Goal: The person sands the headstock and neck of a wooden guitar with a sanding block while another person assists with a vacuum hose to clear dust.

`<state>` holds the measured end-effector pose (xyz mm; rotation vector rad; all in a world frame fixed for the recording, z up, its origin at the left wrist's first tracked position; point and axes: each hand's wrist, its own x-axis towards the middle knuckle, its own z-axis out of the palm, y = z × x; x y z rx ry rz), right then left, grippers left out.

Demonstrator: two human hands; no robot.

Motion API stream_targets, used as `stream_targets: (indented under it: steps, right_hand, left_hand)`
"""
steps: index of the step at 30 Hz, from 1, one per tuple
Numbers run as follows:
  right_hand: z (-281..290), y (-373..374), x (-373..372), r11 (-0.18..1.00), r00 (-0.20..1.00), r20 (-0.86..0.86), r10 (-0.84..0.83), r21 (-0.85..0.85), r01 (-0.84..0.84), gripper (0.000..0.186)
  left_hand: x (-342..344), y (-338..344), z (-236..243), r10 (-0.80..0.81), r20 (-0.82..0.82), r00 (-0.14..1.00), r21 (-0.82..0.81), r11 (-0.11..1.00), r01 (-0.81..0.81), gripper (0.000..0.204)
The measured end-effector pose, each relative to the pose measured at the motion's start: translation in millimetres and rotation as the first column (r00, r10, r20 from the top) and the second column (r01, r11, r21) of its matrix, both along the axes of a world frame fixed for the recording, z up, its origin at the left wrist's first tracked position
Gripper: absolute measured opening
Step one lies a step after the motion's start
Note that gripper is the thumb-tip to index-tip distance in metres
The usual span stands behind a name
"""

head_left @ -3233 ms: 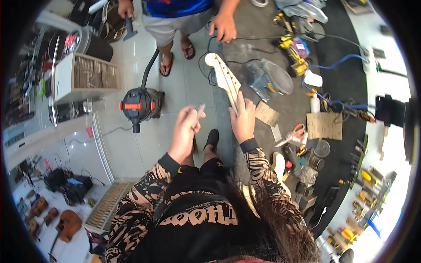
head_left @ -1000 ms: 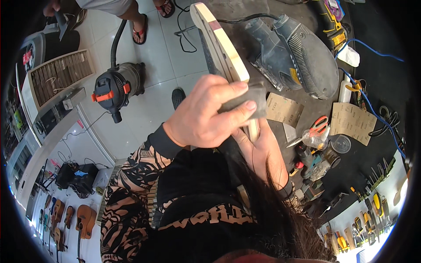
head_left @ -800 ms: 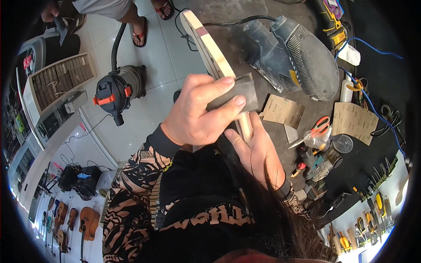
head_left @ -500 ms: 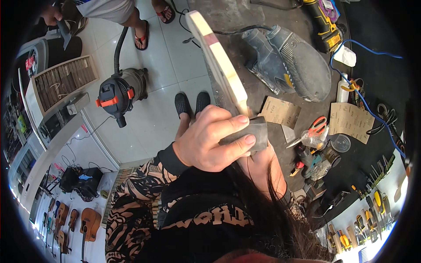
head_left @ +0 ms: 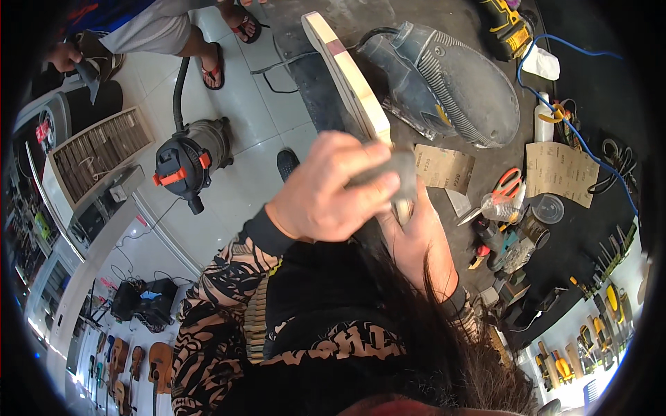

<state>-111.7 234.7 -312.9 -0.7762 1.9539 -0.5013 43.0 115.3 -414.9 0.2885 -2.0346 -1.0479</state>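
A long, pale wooden piece (head_left: 352, 78) with a reddish-brown band near its far end points away from me, beside the dark workbench's left edge. My left hand (head_left: 331, 188) is closed around a dark grey sanding block (head_left: 401, 179), fingers on one side and thumb on the other. The block lies against the near, narrow part of the wood and is smeared by motion. Lower down, my right hand (head_left: 422, 244) grips the near end of the wood. The block and my left hand hide part of that end.
A grey power tool (head_left: 472, 87) and sandpaper sheets (head_left: 444, 166), (head_left: 560, 173) lie on the workbench. Scissors (head_left: 508, 184), a plastic cup, a blue cord and a yellow drill (head_left: 506, 31) are farther right. A vacuum cleaner (head_left: 191, 163) stands on the floor left, near another person's legs.
My left hand and the sanding block have moved away from me along the wood. The view has shifted slightly, and more of my right hand shows.
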Motion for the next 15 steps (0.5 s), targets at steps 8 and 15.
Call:
stream_targets:
  steps: [8,15]
  right_hand:
    - [6,-8,2,0.995,0.999,0.013,-0.031,0.099,0.03,0.044]
    - [10,-12,3,0.991,1.0,-0.011,-0.016,0.13,0.017,0.047]
  left_hand:
    - [-2,-12,-11,0.142,-0.054,0.988,-0.173,0.974,-0.149,0.058]
    - [5,-33,1,0.411,-0.106,0.905,-0.278,0.862,-0.424,0.045]
